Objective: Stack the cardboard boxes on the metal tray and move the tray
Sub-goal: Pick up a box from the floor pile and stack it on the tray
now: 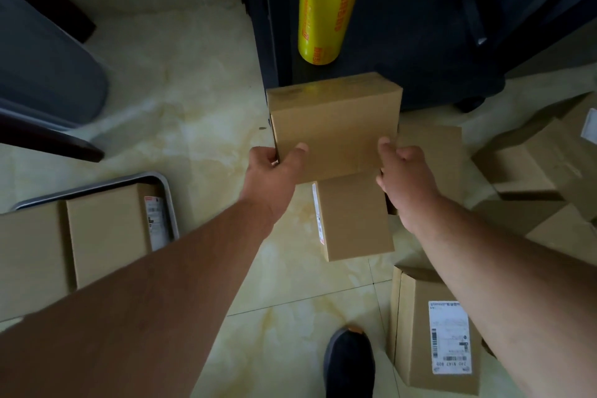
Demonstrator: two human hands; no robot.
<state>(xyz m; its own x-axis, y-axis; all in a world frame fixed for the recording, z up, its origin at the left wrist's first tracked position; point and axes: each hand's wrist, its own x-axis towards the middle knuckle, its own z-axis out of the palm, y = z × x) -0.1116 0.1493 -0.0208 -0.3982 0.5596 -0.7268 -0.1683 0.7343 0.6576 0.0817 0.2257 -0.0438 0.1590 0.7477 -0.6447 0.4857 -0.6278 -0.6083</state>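
Note:
I hold a plain cardboard box (pixel 334 126) above the floor in the middle of the view. My left hand (pixel 274 171) grips its near left corner, thumb on top. My right hand (pixel 403 178) grips its near right corner. Below the held box a narrower box (pixel 355 220) with a label strip on its side lies on the floor. At the lower left the metal tray (pixel 169 200) holds two cardboard boxes (pixel 106 233) side by side, one with a white label.
More boxes lie on the floor: a labelled one (pixel 433 333) at the lower right and several (pixel 542 171) at the far right. A yellow roll of film (pixel 326 6) leans on a dark cart (pixel 403 42) ahead. My shoe (pixel 349 362) is at the bottom.

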